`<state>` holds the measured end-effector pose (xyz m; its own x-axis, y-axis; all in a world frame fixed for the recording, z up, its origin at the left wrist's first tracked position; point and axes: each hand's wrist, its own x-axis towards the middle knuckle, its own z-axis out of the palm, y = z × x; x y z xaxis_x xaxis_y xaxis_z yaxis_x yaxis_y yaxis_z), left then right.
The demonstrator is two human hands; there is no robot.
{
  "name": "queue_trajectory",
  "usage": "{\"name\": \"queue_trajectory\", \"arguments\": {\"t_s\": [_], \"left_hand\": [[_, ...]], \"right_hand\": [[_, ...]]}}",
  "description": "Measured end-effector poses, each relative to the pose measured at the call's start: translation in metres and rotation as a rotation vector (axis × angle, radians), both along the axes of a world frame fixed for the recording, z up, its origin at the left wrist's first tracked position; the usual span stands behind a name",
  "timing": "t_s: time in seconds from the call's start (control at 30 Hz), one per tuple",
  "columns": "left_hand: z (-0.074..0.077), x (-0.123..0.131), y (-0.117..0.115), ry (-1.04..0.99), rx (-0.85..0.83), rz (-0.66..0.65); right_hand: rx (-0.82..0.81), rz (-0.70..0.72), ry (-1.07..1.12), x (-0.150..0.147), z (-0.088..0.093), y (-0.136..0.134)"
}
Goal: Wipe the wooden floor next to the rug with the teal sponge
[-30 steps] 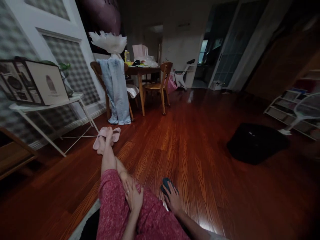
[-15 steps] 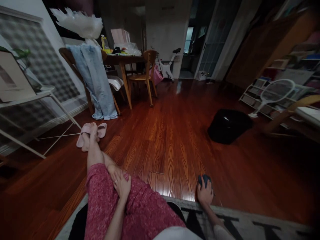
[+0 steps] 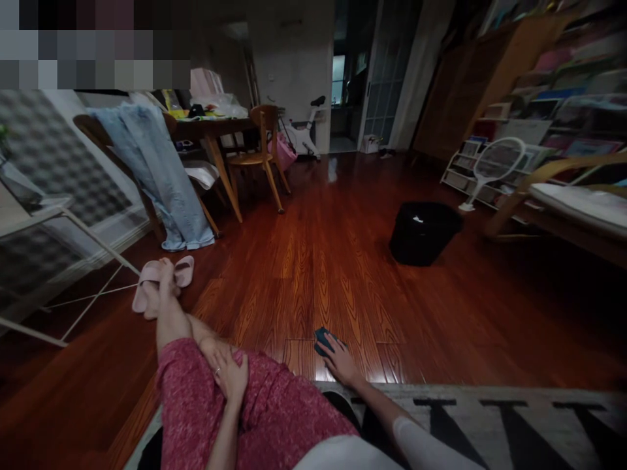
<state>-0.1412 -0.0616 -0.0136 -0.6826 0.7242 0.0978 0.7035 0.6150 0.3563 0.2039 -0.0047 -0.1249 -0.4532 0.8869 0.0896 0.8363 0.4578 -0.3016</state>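
My right hand (image 3: 339, 363) presses down on a dark teal cloth (image 3: 322, 340), bunched on the reddish wooden floor (image 3: 304, 294) just beyond the rug. Its fingers lie over the cloth, and part of the cloth is hidden beneath them. Across my crossed legs, on the pink-red shorts (image 3: 196, 398), rests my left hand (image 3: 229, 373), with a ring on one finger. It holds nothing, and its fingers are laid out over the bare knee and the fabric.
A black bin (image 3: 424, 238) stands on the floor to the right. Pink slippers (image 3: 145, 287) are at my feet, beside a white-legged table (image 3: 93, 238). Jeans (image 3: 157, 170) hang over a chair on the left. A patterned rug (image 3: 470, 411) lies under me, and a racket (image 3: 499, 158) leans by the shelves.
My right hand has moved left across the floor with the cloth. My left hand stays on my leg. The view has turned somewhat to the right.
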Motion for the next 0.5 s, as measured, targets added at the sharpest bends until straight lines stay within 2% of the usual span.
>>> {"name": "queue_trajectory", "arguments": {"t_s": [0.03,0.1,0.2,0.3,0.4,0.5], "left_hand": [[-0.001,0.000,0.000,-0.002,0.001,0.000],[-0.003,-0.001,0.001,0.001,0.008,0.005],[-0.005,-0.001,0.002,-0.002,0.009,0.021],[-0.006,0.002,0.004,0.011,0.026,0.019],[-0.001,0.005,0.005,0.024,0.040,0.013],[0.006,0.008,0.005,0.014,0.031,0.014]], "right_hand": [[0.002,0.001,-0.004,0.016,0.003,0.007],[0.021,-0.139,-0.025,0.055,0.007,0.020],[0.049,-0.536,-0.063,0.115,0.003,0.026],[0.071,-0.845,-0.075,0.152,-0.010,0.017],[0.072,-1.007,-0.073,0.146,-0.017,0.000],[0.030,-1.002,-0.089,0.105,-0.012,-0.018]]}}
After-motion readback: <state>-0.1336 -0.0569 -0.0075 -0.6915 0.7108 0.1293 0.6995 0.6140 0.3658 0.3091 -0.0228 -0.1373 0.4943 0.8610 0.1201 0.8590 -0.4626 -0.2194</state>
